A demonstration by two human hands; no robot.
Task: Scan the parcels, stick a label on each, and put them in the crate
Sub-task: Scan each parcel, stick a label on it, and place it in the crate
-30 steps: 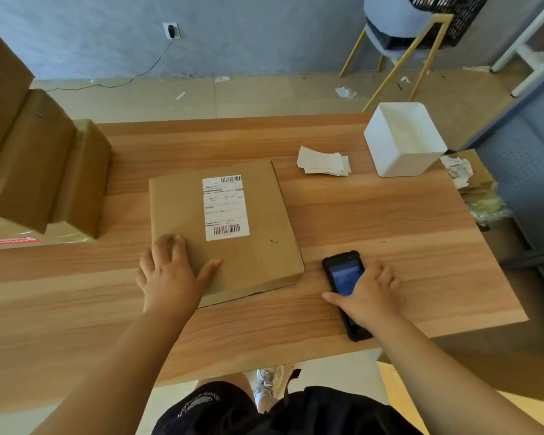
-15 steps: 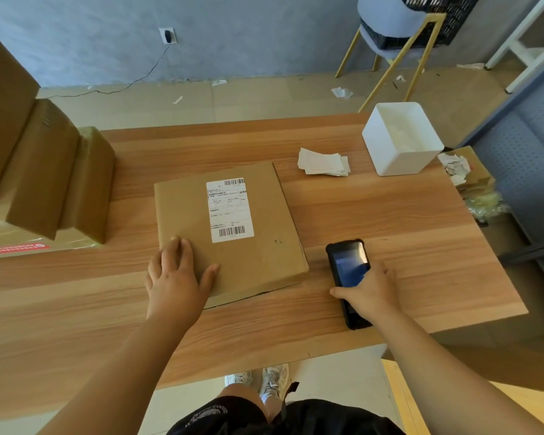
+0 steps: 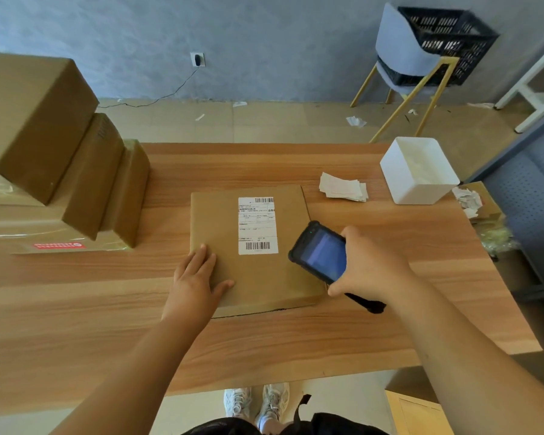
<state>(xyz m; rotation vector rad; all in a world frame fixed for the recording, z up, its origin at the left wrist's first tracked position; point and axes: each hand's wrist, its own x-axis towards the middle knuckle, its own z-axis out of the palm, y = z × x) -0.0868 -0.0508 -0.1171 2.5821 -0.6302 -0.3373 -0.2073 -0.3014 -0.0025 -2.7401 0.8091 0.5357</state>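
Observation:
A flat brown cardboard parcel (image 3: 220, 227) lies in the middle of the wooden table (image 3: 296, 337), with a white barcode label (image 3: 257, 225) stuck on its top. My left hand (image 3: 195, 277) rests flat on the parcel's near left corner, fingers straight. My right hand (image 3: 369, 266) grips a black handheld scanner (image 3: 319, 251), lifted off the table and tilted over the parcel's right edge, its screen facing me. A black crate (image 3: 446, 42) sits on a chair beyond the table's far right.
Several stacked cardboard boxes (image 3: 54, 158) fill the table's left side. A small pile of white labels (image 3: 343, 186) and a white bin (image 3: 418, 171) sit at the back right. Crumpled paper scraps (image 3: 468, 199) lie past the right edge.
My right hand has picked the scanner up from the table and carried it left over the parcel's right edge. My left hand stays on the parcel.

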